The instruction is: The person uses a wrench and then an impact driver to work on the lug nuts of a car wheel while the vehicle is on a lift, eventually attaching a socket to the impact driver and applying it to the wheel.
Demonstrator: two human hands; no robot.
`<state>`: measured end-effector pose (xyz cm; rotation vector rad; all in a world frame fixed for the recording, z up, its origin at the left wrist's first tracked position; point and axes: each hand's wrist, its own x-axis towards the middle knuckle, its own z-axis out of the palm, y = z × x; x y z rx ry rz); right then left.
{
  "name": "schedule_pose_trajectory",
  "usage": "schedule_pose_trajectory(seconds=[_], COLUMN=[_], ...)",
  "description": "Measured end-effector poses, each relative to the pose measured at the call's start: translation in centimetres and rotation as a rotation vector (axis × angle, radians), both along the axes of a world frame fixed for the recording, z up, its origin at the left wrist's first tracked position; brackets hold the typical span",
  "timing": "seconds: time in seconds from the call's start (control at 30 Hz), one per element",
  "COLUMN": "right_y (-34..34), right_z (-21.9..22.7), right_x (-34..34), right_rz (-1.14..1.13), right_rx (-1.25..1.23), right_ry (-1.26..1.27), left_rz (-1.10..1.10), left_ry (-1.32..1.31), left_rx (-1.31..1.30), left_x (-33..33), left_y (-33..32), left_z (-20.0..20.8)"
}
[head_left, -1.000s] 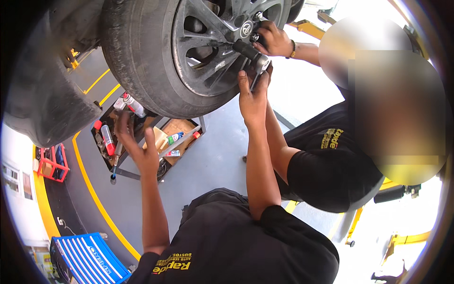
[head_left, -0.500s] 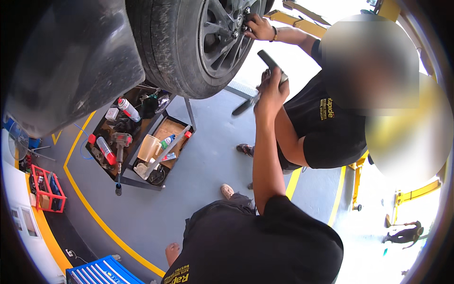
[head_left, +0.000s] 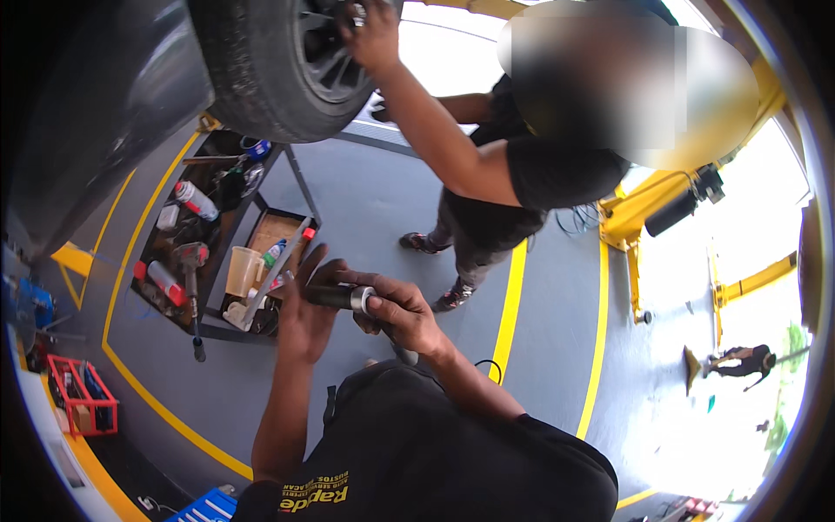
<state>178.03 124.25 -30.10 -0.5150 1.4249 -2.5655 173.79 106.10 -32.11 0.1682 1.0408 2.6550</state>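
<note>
My right hand (head_left: pixel 404 317) is closed around a dark tool with a black cylindrical grip (head_left: pixel 330 297) and a silver collar at its near end. Part of a rounded grey piece (head_left: pixel 404 352) shows below that hand; the rest is hidden, so I cannot make out the tool's kind. My left hand (head_left: pixel 306 317) is raised beside the grip's far end, palm toward it and fingers stretched apart. Whether the palm touches the grip I cannot tell. Ahead hangs a raised car wheel (head_left: pixel 261 78). A co-worker's hand (head_left: pixel 372 39) is at its hub.
A tool cart (head_left: pixel 252 329) stands ahead left, holding an impact wrench (head_left: pixel 191 261), spray cans (head_left: pixel 197 200) and a beige jug (head_left: pixel 243 270). The co-worker (head_left: pixel 487 209) stands ahead right. A dark car body panel (head_left: pixel 113 130) overhangs the left. Yellow lift parts (head_left: pixel 644 217) rise on the right.
My right hand has come down and toward me with the tool. My left hand has risen into view beside it. The co-worker's near arm now reaches the wheel; the other arm has dropped away.
</note>
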Motion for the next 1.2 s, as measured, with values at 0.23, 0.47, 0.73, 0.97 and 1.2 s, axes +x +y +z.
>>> schedule_pose_trajectory(seconds=[0.23, 0.47, 0.73, 0.97, 1.2], right_y=[5.6, 14.4, 29.2, 35.2, 35.1], right_z=[0.7, 1.2, -27.8, -46.2, -55.7], right_x=[4.4, 9.8, 18.1, 39.9, 50.3], right_rz=[-0.317, -0.372, -0.636, -0.119, 0.099], right_rx=[0.58, 0.641, 1.424, 1.215, 1.709], right_ry=[0.347, 0.29, -0.379, -1.278, -0.499], left_rz=[-0.061, 0.099, 0.176, 0.263, 0.045], left_ry=[-0.402, -0.416, -0.606, -0.386, -0.349], left_rx=[0.365, 0.524, 0.398, 0.415, 0.603], left_x=[-1.1, -9.5, -9.5, -13.6, -17.4], left_y=[9.0, 7.5, 12.1, 14.6, 12.8], left_z=[0.7, -2.1, 2.1, 7.7, 2.9])
